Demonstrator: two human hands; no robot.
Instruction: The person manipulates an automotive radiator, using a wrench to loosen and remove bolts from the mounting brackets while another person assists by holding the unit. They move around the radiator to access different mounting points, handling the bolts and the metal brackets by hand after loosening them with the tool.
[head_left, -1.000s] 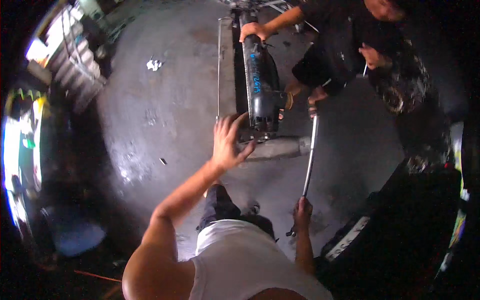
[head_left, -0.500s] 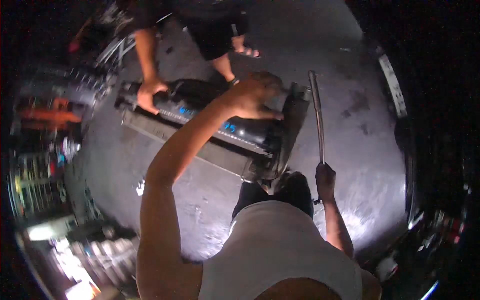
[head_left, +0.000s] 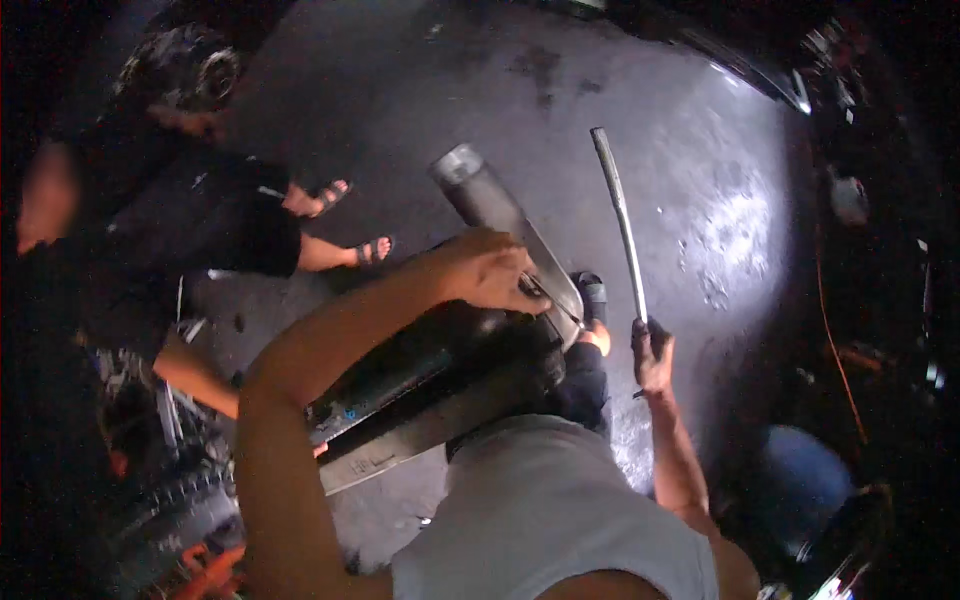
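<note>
My right hand (head_left: 653,357) is closed round the lower end of a long, slim metal bar (head_left: 622,215), which points up and away from me. My left hand (head_left: 495,275) reaches across to the near end of a bulky dark metal assembly (head_left: 430,360). Its fingers are pinched together beside a thin dark piece (head_left: 545,292) at a long, rounded grey end plate (head_left: 485,190). Whether they grip that piece or the plate's edge is hidden. A pale flat rail (head_left: 400,445) runs along the assembly's lower side.
A co-worker in dark clothes (head_left: 190,210) stands at the left, one forearm (head_left: 195,375) stretched toward the assembly. Their sandalled foot (head_left: 375,250) is beyond it. My own sandalled foot (head_left: 593,300) is beside the end plate. An orange object (head_left: 212,572) lies lower left.
My view has swung, and the assembly appears turned and nearer to me. My left hand has gone from open above it to pinched at its end plate. The bar stays in my right hand.
</note>
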